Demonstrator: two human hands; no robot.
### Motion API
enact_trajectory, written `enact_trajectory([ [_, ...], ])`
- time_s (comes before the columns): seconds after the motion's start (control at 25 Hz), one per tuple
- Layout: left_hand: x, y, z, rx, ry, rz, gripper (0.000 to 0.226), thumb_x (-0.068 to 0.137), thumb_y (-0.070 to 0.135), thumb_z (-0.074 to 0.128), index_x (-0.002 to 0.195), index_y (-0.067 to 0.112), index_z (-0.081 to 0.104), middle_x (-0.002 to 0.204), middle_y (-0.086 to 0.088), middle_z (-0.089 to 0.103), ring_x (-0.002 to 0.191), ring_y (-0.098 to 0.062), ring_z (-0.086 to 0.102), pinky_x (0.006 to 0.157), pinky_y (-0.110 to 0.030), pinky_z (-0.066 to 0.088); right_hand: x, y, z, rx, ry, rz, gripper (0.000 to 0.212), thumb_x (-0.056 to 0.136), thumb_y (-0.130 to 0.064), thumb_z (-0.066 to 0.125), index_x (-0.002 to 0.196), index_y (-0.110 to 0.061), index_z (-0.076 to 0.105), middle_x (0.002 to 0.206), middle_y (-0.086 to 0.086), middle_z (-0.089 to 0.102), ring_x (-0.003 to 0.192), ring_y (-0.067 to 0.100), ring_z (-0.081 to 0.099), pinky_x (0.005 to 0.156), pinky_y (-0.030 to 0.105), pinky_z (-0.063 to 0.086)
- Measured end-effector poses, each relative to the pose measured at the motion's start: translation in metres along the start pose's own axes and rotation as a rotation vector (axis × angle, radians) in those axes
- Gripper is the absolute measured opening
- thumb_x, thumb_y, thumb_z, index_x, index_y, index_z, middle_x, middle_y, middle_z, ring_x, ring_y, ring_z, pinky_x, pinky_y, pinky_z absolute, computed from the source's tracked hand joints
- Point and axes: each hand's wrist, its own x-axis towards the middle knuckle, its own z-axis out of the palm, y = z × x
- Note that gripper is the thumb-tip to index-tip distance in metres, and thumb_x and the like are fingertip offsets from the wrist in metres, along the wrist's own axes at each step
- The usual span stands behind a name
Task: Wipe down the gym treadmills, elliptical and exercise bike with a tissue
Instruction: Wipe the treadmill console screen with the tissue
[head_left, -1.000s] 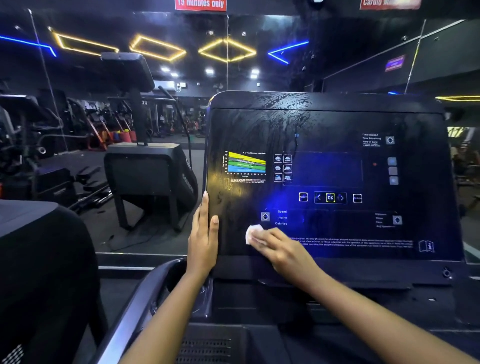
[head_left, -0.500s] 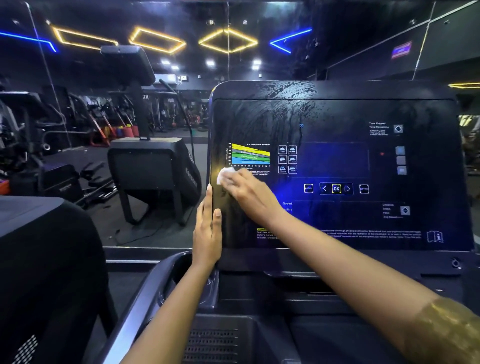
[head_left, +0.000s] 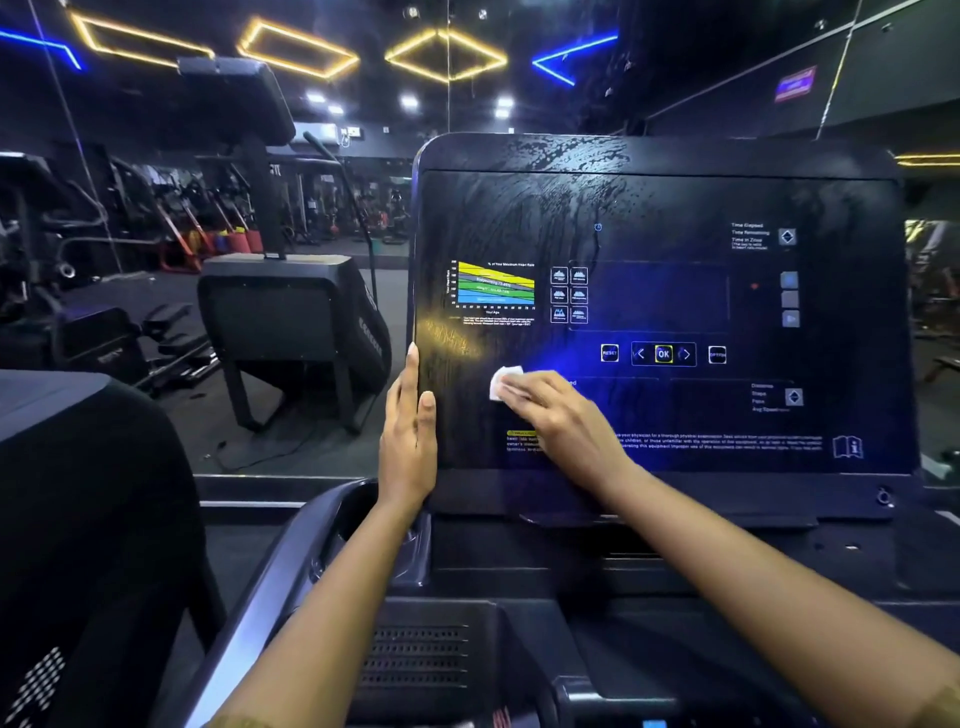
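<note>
A large black console panel (head_left: 649, 218) of a cardio machine faces me, wet with streaks, showing a coloured heart-rate chart (head_left: 496, 285) and an OK button (head_left: 663, 354). My right hand (head_left: 563, 421) presses a small white tissue (head_left: 505, 382) flat against the lower left of the panel, below the chart. My left hand (head_left: 408, 441) grips the panel's left edge, fingers behind it and thumb on the front.
A mirror wall behind the console reflects another black machine (head_left: 291, 322), gym equipment and neon ceiling lights. A dark padded machine part (head_left: 78, 519) fills the lower left. A cup holder (head_left: 358, 514) and a vented tray (head_left: 415, 660) sit below the console.
My right hand with the tissue swept from the lower panel up to the chart's left side, then back down and right to below the chart. My left hand stayed on the edge.
</note>
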Motion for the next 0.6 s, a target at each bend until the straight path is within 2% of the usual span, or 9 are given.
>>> enact_trajectory([
  [0.08, -0.001, -0.001, 0.001, 0.006, -0.002, 0.004, 0.081, 0.076, 0.086, 0.008, 0.145, 0.043, 0.006, 0.152, 0.005, 0.029, 0.122, 0.008, 0.031, 0.091, -0.018, 0.030, -0.003, 0.000, 0.000, -0.026, 0.017, 0.002, 0.040, 0.083, -0.002, 0.038, 0.110, -0.005, 0.067, 0.111, 0.008, 0.065, 0.092, 0.019, 0.047, 0.042, 0.030, 0.052],
  [0.16, -0.001, -0.003, 0.001, 0.016, 0.008, 0.016, 0.080, 0.077, 0.085, 0.008, 0.145, 0.043, 0.007, 0.151, 0.005, 0.030, 0.124, 0.005, 0.033, 0.093, -0.020, 0.029, -0.023, -0.011, 0.006, -0.041, -0.020, -0.101, 0.037, 0.085, -0.003, 0.042, 0.113, -0.006, 0.066, 0.113, 0.007, 0.065, 0.090, 0.019, 0.051, 0.048, 0.027, 0.052],
  [0.24, 0.000, -0.004, 0.001, 0.026, 0.009, 0.015, 0.076, 0.079, 0.084, 0.008, 0.145, 0.045, 0.007, 0.151, 0.005, 0.030, 0.127, -0.006, 0.040, 0.093, -0.023, 0.031, -0.049, -0.018, 0.010, -0.019, -0.080, -0.184, 0.037, 0.086, -0.005, 0.044, 0.115, -0.008, 0.066, 0.116, 0.004, 0.064, 0.093, 0.018, 0.054, 0.055, 0.026, 0.054],
  [0.32, 0.000, -0.005, 0.003, 0.034, 0.006, 0.005, 0.074, 0.080, 0.082, 0.009, 0.144, 0.047, 0.007, 0.150, 0.004, 0.032, 0.127, -0.013, 0.043, 0.093, -0.025, 0.031, -0.063, -0.020, 0.007, 0.035, -0.114, -0.176, 0.038, 0.085, -0.006, 0.042, 0.115, -0.009, 0.066, 0.116, 0.002, 0.064, 0.096, 0.016, 0.050, 0.053, 0.025, 0.053],
  [0.4, 0.000, -0.004, 0.003, 0.043, 0.007, -0.001, 0.073, 0.080, 0.082, 0.009, 0.145, 0.048, 0.008, 0.148, 0.006, 0.034, 0.126, -0.011, 0.043, 0.095, -0.025, 0.031, -0.059, -0.025, 0.004, 0.073, -0.124, -0.164, 0.037, 0.085, -0.008, 0.042, 0.112, -0.010, 0.068, 0.113, 0.001, 0.065, 0.098, 0.016, 0.052, 0.052, 0.021, 0.051],
  [0.52, -0.001, -0.003, 0.003, 0.027, 0.009, 0.005, 0.069, 0.084, 0.077, 0.013, 0.146, 0.046, 0.011, 0.140, 0.023, 0.029, 0.123, -0.003, 0.041, 0.097, -0.020, 0.030, -0.038, -0.045, 0.016, 0.089, -0.129, -0.288, 0.034, 0.089, -0.012, 0.041, 0.107, -0.008, 0.070, 0.110, 0.003, 0.067, 0.097, 0.019, 0.063, 0.067, 0.020, 0.050],
  [0.6, -0.001, -0.003, 0.002, 0.029, 0.008, -0.003, 0.065, 0.087, 0.071, 0.016, 0.146, 0.044, 0.012, 0.137, 0.024, 0.029, 0.119, 0.004, 0.040, 0.097, -0.016, 0.029, -0.029, -0.053, 0.025, 0.095, -0.162, -0.366, 0.036, 0.097, -0.014, 0.036, 0.109, -0.007, 0.068, 0.110, 0.002, 0.067, 0.100, 0.019, 0.063, 0.079, 0.022, 0.051],
])
